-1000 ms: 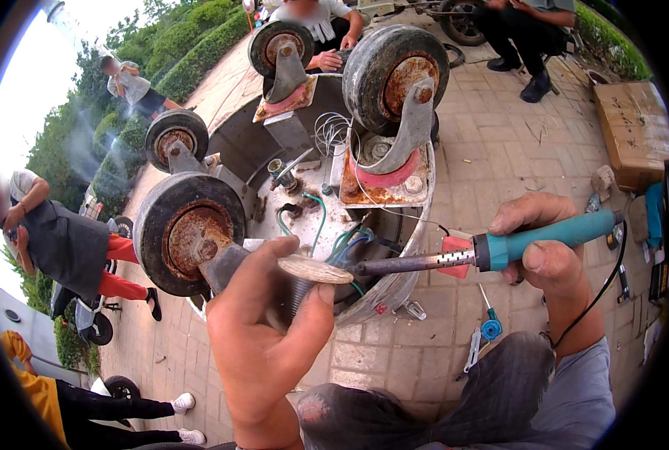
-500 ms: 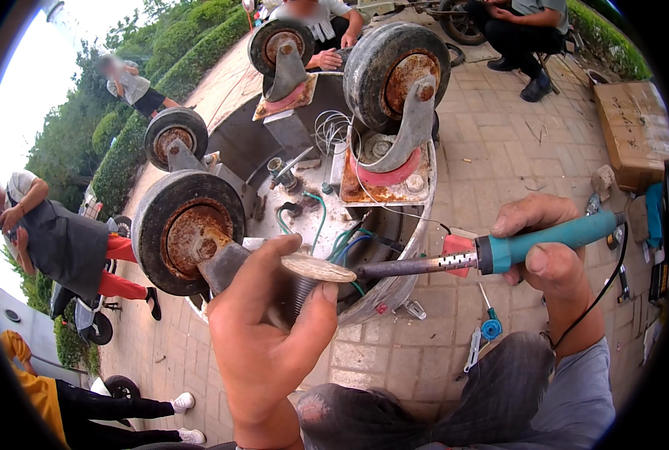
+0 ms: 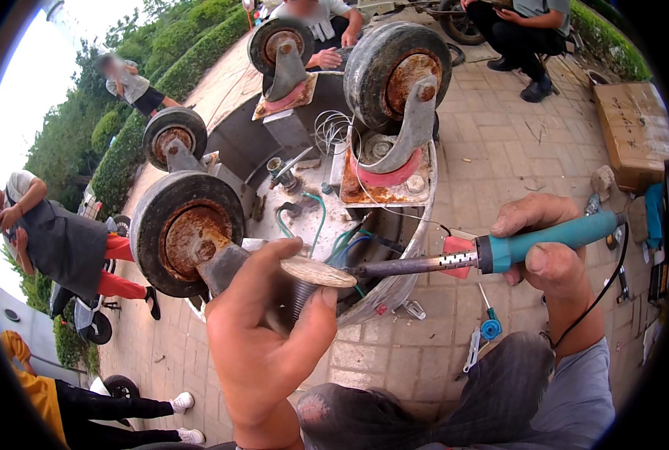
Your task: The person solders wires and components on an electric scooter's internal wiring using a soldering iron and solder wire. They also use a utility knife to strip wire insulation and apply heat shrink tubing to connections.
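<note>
My right hand (image 3: 548, 244) is closed round the teal handle of a soldering iron (image 3: 574, 231), its dark tip pointing left. Between the thumb and fingers of my left hand (image 3: 270, 330) is a threaded part with a pale round flange (image 3: 318, 271), held tilted. The iron's tip ends at the flange's right edge; whether they touch I cannot tell. Behind my hands lies an upturned round metal housing (image 3: 417, 262) with rusty caster wheels (image 3: 203, 234) pointing up. Green and blue wires (image 3: 349, 244) run inside it, partly hidden by my left hand and the iron.
On the paving lie a screwdriver (image 3: 486, 304) and a blue round tool (image 3: 491, 330). A cardboard box (image 3: 634, 131) stands at the right, with tools near it. One person crouches behind the housing, another sits far right, and others stand at the left.
The iron's tip has shifted slightly left, closer to the flange's edge. My left hand has barely moved, and both grips are the same.
</note>
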`<state>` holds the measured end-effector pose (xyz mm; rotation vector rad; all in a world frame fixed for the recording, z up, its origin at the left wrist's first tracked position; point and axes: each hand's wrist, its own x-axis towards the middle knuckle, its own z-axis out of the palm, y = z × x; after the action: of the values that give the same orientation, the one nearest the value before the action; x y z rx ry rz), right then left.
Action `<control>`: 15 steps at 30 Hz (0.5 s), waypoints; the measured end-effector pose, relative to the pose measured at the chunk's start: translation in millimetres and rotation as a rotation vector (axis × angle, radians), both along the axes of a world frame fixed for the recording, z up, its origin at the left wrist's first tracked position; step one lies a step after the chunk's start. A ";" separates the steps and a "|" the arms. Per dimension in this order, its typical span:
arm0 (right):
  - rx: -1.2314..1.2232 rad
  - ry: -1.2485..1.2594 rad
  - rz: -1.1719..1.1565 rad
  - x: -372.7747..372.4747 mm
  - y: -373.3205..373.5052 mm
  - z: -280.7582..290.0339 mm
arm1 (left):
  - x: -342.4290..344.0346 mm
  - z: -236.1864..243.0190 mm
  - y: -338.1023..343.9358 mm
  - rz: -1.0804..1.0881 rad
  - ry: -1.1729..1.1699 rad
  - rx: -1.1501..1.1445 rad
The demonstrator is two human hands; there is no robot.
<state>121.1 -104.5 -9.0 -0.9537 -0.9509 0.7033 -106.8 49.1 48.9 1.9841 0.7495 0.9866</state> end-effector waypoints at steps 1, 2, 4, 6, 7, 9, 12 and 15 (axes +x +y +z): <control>-0.002 0.002 0.001 -0.1 0.3 0.0 | 0.1 0.3 0.2 0.005 0.010 0.002; -0.004 0.004 0.002 -0.3 0.5 0.1 | 0.3 0.3 0.2 0.004 0.004 0.001; -0.006 0.006 0.004 -0.5 0.9 0.1 | 1.0 0.2 0.0 0.003 -0.007 -0.003; -0.006 0.008 0.006 -0.6 1.3 0.1 | 1.4 0.2 0.6 -0.001 -0.008 0.004; -0.006 0.007 0.004 -0.7 1.2 0.1 | 1.7 0.2 0.9 -0.003 -0.008 0.008; -0.007 0.005 0.000 -1.0 1.0 0.2 | 2.2 0.8 0.6 -0.005 -0.008 0.002; -0.006 -0.001 -0.004 -1.2 0.1 0.8 | 2.4 0.5 1.0 -0.010 -0.003 0.015; -0.008 -0.001 -0.010 -1.4 0.9 1.0 | 2.6 2.0 2.1 -0.004 0.033 0.036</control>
<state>119.7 -103.6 -8.1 -0.9656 -0.9436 0.6987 -104.2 51.3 50.9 2.0367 0.7510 0.9731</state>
